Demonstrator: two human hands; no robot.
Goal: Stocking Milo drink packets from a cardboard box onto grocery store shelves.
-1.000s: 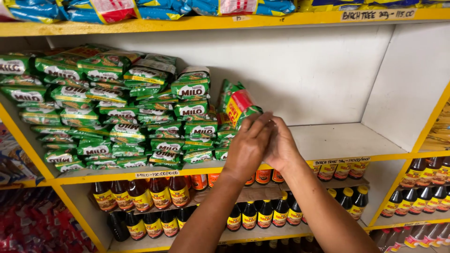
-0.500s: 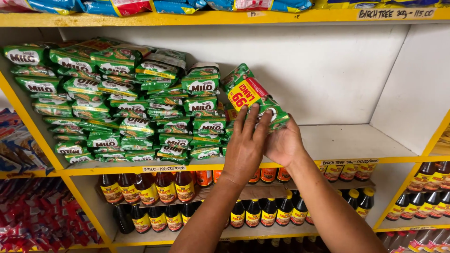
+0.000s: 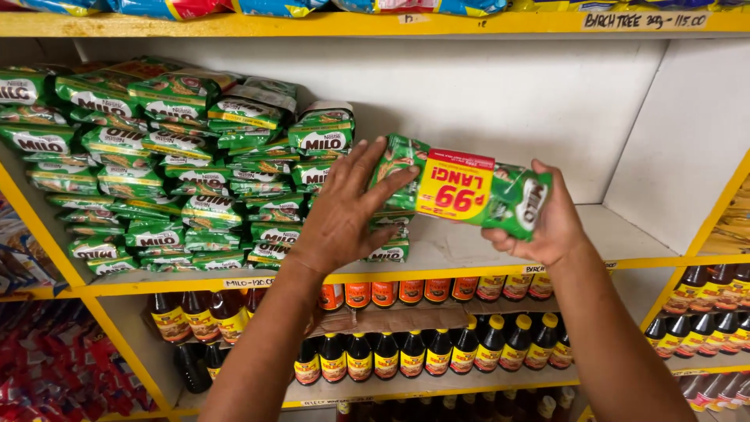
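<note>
I hold a green pack of drink-mix sachets (image 3: 500, 199) with a red and yellow price sticker, lying sideways in front of the middle shelf. My left hand (image 3: 344, 211) grips its left end with fingers spread. My right hand (image 3: 551, 227) cups its right end from below. Just left of the pack stand stacks of the same green sachet packs (image 3: 156, 172), piled several high on the white shelf board (image 3: 625, 227).
The yellow-edged shelf frame (image 3: 437, 273) runs across below my hands. Beneath it stand rows of dark sauce bottles (image 3: 437, 352) with yellow and orange caps. Blue and yellow bags (image 3: 234, 6) lie on the top shelf. Red packets (image 3: 47, 367) fill the lower left.
The pack was lifted off the right end of the stack and turned sideways. My hands moved apart, each to one end of it, and the pack came right and toward me.
</note>
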